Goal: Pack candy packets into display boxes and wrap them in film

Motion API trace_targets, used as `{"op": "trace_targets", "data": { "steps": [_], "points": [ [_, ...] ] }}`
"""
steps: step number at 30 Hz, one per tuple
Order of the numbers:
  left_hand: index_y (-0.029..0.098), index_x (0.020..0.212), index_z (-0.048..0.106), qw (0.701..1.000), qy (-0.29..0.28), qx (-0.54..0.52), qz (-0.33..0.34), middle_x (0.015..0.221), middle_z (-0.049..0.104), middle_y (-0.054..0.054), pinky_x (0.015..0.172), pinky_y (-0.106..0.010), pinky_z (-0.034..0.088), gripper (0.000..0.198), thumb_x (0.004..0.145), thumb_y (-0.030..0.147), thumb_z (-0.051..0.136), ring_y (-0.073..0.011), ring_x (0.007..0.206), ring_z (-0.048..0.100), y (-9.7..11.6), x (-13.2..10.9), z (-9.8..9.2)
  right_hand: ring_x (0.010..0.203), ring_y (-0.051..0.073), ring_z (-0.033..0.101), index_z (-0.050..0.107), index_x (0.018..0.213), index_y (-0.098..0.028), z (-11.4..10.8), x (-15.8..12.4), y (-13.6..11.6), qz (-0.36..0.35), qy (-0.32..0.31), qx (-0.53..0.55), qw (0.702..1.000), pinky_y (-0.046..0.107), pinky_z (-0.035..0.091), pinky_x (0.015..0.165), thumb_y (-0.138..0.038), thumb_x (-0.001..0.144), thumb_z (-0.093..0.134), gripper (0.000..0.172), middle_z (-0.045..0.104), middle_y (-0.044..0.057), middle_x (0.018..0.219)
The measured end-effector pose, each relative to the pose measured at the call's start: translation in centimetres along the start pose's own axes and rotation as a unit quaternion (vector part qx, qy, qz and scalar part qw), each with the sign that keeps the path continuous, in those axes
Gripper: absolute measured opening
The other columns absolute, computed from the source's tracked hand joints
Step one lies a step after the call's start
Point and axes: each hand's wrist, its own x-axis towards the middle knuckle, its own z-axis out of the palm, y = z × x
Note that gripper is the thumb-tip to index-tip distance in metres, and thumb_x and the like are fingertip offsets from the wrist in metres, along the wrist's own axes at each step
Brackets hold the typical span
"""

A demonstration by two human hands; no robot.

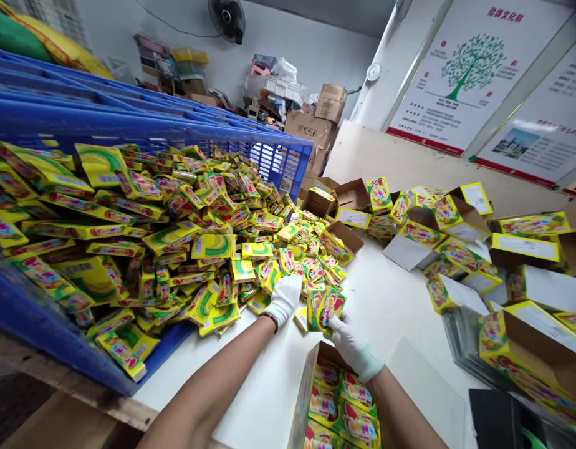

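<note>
My right hand (356,346), in a white glove, grips a couple of small yellow candy boxes (326,307), thumb across their front. They are above the far end of an open display carton (299,399), which holds rows of the same boxes (358,418). My left hand (285,299), also gloved, is at the near edge of a large heap of candy boxes (213,246). Its fingers look curled in against the heap; whatever they hold is hidden. One more small box (301,319) lies on the white table (260,386) between my hands.
A blue crate (96,368) lies on its side at the left, with the heap spilling out. Empty display cartons (412,246) crowd the table's right side. Near them are a clear plastic sheet (423,386) and a black object (498,411). Stacked brown boxes (311,131) stand behind.
</note>
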Motion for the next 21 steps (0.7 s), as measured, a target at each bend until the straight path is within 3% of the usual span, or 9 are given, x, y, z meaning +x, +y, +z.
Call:
{"op": "trace_targets", "data": {
  "steps": [3, 5, 7, 9, 13, 16, 18, 21],
  "points": [
    [0.015, 0.113, 0.065, 1.000, 0.025, -0.017, 0.000, 0.111, 0.067, -0.013, 0.107, -0.043, 0.041, 0.031, 0.087, 0.018, 0.048, -0.0253, 0.112, 0.060, 0.2, -1.4, -0.8, 0.089, 0.023, 0.069, 0.064, 0.108, -0.021, 0.6, 0.2, 0.0, -0.030, -0.033, 0.013, 0.999, 0.034, 0.053, 0.075, -0.046, 0.072, 0.080, 0.047, 0.073, 0.008, 0.103],
    [0.015, 0.115, 0.065, 0.999, 0.025, -0.033, 0.004, 0.101, 0.070, -0.009, 0.095, -0.038, 0.050, 0.033, 0.090, 0.023, 0.045, -0.0216, 0.099, 0.064, 0.5, -3.2, -1.4, 0.097, 0.026, 0.068, 0.062, 0.117, -0.021, 1.5, 0.3, 0.1, -0.048, -0.059, 0.025, 0.997, 0.039, 0.054, 0.081, -0.047, 0.073, 0.079, 0.053, 0.071, 0.010, 0.110],
    [0.016, 0.110, 0.067, 0.999, 0.021, -0.039, 0.008, 0.091, 0.071, -0.007, 0.084, -0.033, 0.054, 0.033, 0.092, 0.027, 0.043, -0.0191, 0.087, 0.065, 0.8, -5.2, -2.0, 0.097, 0.026, 0.068, 0.060, 0.122, -0.022, 2.4, 0.2, 0.3, -0.016, -0.072, 0.030, 0.997, 0.040, 0.055, 0.081, -0.048, 0.075, 0.077, 0.057, 0.070, 0.009, 0.113],
    [0.017, 0.106, 0.069, 0.999, 0.035, -0.021, 0.001, 0.092, 0.070, -0.007, 0.085, -0.033, 0.054, 0.033, 0.093, 0.030, 0.041, -0.0189, 0.087, 0.064, 0.7, -6.7, -2.7, 0.094, 0.025, 0.068, 0.057, 0.125, -0.023, 3.1, -0.1, 0.6, 0.033, -0.076, 0.029, 0.996, 0.040, 0.056, 0.078, -0.049, 0.077, 0.075, 0.057, 0.070, 0.008, 0.113],
    [0.016, 0.119, 0.062, 0.992, 0.086, 0.074, -0.061, 0.119, 0.061, -0.016, 0.105, -0.049, 0.039, 0.038, 0.087, 0.033, 0.052, -0.0313, 0.116, 0.054, -1.0, -8.0, -4.2, 0.092, 0.025, 0.068, 0.055, 0.126, -0.025, 3.2, -1.2, 0.8, 0.044, -0.036, 0.020, 0.998, 0.039, 0.057, 0.073, -0.051, 0.077, 0.074, 0.058, 0.069, 0.006, 0.113],
    [0.012, 0.132, 0.054, 0.981, 0.067, 0.153, -0.101, 0.127, 0.053, -0.022, 0.106, -0.060, 0.031, 0.073, 0.068, 0.040, 0.073, -0.0434, 0.123, 0.044, -2.2, -8.8, -3.9, 0.099, 0.026, 0.067, 0.055, 0.124, -0.027, 2.6, -2.0, 0.2, 0.015, -0.003, 0.008, 1.000, 0.039, 0.058, 0.076, -0.051, 0.076, 0.074, 0.057, 0.067, 0.005, 0.119],
    [0.014, 0.138, 0.049, 0.974, 0.050, 0.206, -0.080, 0.135, 0.048, -0.023, 0.109, -0.059, 0.027, 0.083, 0.066, 0.047, 0.074, -0.0444, 0.128, 0.038, -2.3, -9.8, -2.9, 0.107, 0.028, 0.064, 0.057, 0.123, -0.028, 2.2, -2.6, -0.5, -0.012, 0.010, -0.015, 1.000, 0.040, 0.057, 0.079, -0.051, 0.077, 0.072, 0.053, 0.065, 0.005, 0.123],
    [0.017, 0.140, 0.049, 0.970, 0.008, 0.243, -0.022, 0.147, 0.039, -0.021, 0.111, -0.056, 0.024, 0.083, 0.069, 0.053, 0.071, -0.0436, 0.134, 0.033, -1.5, -11.4, -1.1, 0.116, 0.030, 0.059, 0.060, 0.118, -0.028, 1.9, -3.4, -1.2, -0.043, 0.025, -0.050, 0.998, 0.041, 0.056, 0.086, -0.048, 0.074, 0.076, 0.051, 0.065, 0.006, 0.124]
  ]
}}
